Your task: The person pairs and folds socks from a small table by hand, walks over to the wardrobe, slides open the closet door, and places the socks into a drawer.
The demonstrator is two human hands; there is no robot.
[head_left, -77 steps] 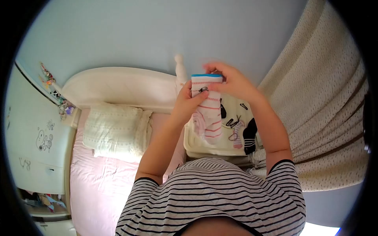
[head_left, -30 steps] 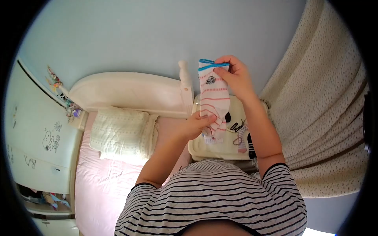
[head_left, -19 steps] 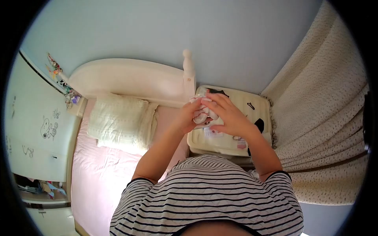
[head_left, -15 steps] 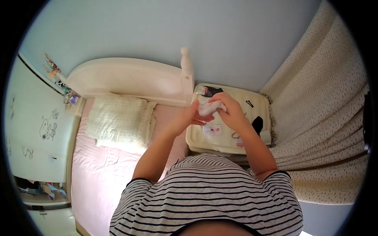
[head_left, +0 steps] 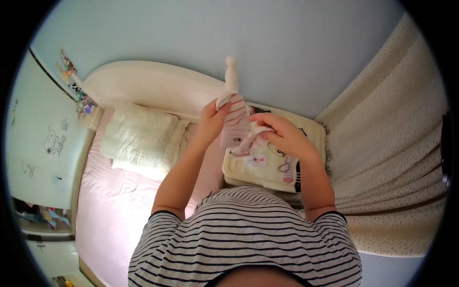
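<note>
A striped sock (head_left: 235,115), white with pink lines, is up in the air in front of the person, seen over the left edge of a cream table (head_left: 313,136) with a raised rim. The left hand (head_left: 213,120) grips its upper end, thumb and fingers closed on the fabric, while the rest hangs down with a small dark mark near the bottom. The right hand (head_left: 281,131) pinches a bunched piece of white and pink fabric (head_left: 248,144) just beside it, with thumb and fingers close together; whether this is part of the same sock or a second one, I cannot tell. On the table below lie a printed card (head_left: 256,160), black hair clips (head_left: 281,152), a small striped sock (head_left: 287,173) in pink and grey, and a black sock (head_left: 298,178) with white bands, partly hidden by the right forearm. A dark item (head_left: 260,110) shows near the far edge, too covered to make out. Left of the table is a bed with a pink sheet (head_left: 112,205), a cream pillow (head_left: 139,138) and a pale headboard (head_left: 148,86) ending in a rounded post (head_left: 231,76). A patterned curtain (head_left: 387,143) hangs to the right.
</note>
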